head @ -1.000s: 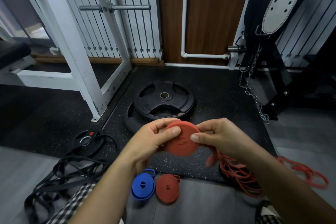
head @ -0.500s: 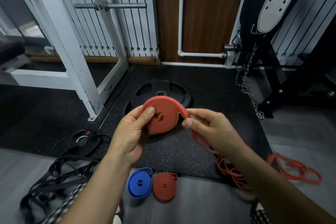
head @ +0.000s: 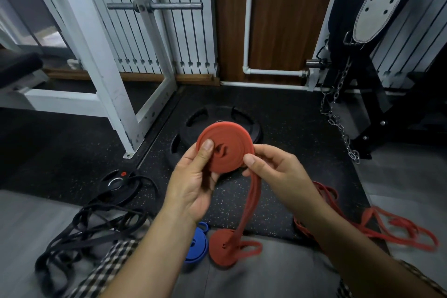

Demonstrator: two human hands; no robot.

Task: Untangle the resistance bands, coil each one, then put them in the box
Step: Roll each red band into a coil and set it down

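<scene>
Red rubber, wound flat into a disc: the half-coiled red band (head: 226, 149) sits upright between my two hands. My left hand (head: 193, 184) holds it, thumb pressed on the face near the centre, fingers curled behind. My right hand (head: 278, 172) pinches the outer wrap at the disc's right edge, thumb on top, where the loose tail (head: 249, 203) leaves the coil.

The tail hangs down below my right hand, toward me, and trails across a finished red coil (head: 223, 248) on the floor. Just left of that coil, under my left forearm, lies a finished blue coil (head: 197, 247).

Out to the right of my right arm: a loose heap of thin red bands (head: 396, 232), not yet sorted. Out to the left of my left arm: a tangle of black bands (head: 92, 230). Beyond my hands, a black weight plate (head: 249, 126) on the rubber mat (head: 290, 109).

No box visible.

To wind well, I judge: keep the left thumb firm on the face so wraps do not telescope, feed the tail flat and untwisted through the right pinch, keep light tension. Watch that the tail does not drag the finished red coil open.
</scene>
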